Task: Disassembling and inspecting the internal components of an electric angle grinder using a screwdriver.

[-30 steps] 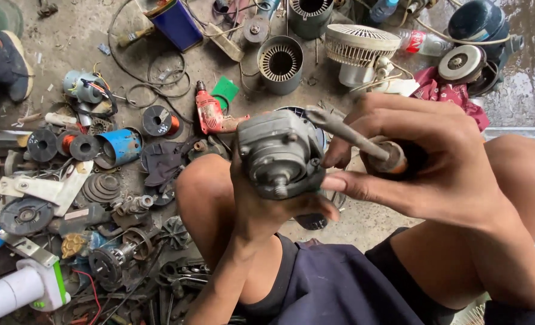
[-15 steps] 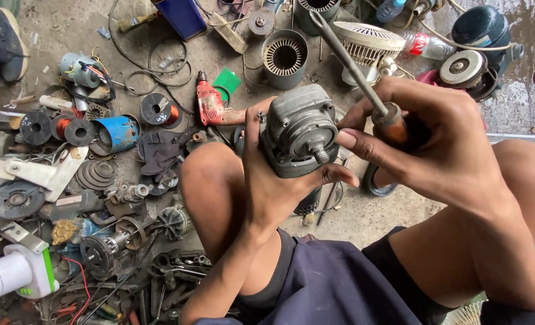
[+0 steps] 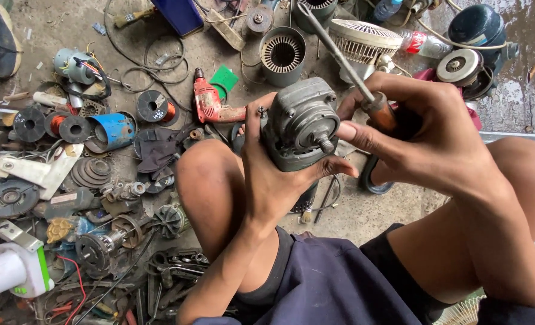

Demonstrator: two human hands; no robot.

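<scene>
- Both hands are busy over the person's knees: the left hand is wrapped tight around a grey motor housing, and the right hand is clenched on the handle of a screwdriver.
- Compared with half a second ago, the motor has been turned so its stub shaft now points toward the right hand, and the screwdriver's shank has swung further up and to the left, its tip near the frame's top edge.
- Left wrist is bent back, fingers curled under the housing, thumb up along its left side; the motor sits above the left knee, off the floor.
- Right index finger stretches out and touches the motor's front face just beside the shaft; the other fingers stay closed on the handle.
- Floor to the left is crowded with parts: a blue can, wire spools and a red drill lying just beyond the knee.
- Bare concrete shows between the 2 legs; a white fan guard lies behind the screwdriver.
</scene>
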